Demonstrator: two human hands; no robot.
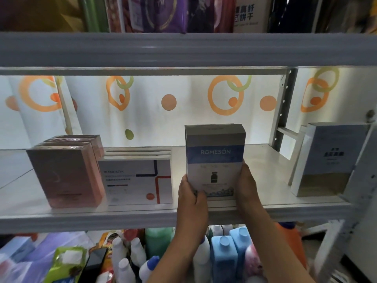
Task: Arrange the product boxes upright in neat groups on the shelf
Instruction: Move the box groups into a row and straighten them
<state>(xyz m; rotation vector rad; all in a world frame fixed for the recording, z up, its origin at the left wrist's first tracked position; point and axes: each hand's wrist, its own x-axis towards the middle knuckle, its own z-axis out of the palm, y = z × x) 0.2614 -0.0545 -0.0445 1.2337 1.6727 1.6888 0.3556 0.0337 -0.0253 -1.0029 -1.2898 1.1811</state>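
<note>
**Q:** Where was the box, and how did you have hold of it?

**A:** The blue-and-white ROMESON box [215, 160] stood upright near the front edge of the shelf [265, 207], right of centre. I had 2 hands on it. My left hand [191, 195] clasped its lower left edge, fingers curled onto the front corner. My right hand [247, 186] pressed flat against its lower right side. Both were closed on the box, neither spread free.

**Q:** What stood around it?

**A:** To the left stood a row of white ROMESON boxes [138, 180], and beyond them the pink boxes [67, 174], both groups upright. Well apart on the right stood a pale blue box [332, 158] against the shelf post. Bare shelf lay on either side of my box.

**Q:** How would you have finished that step well?

**A:** I judged the box wanted its base flat on the shelf, its face square to the front like the white row. I would have kept both hands low and slid it, since a tall narrow box tips easily if pushed from above. I would have lined its front with its neighbours, then let go 1 hand at a time, watching for wobble.
</note>
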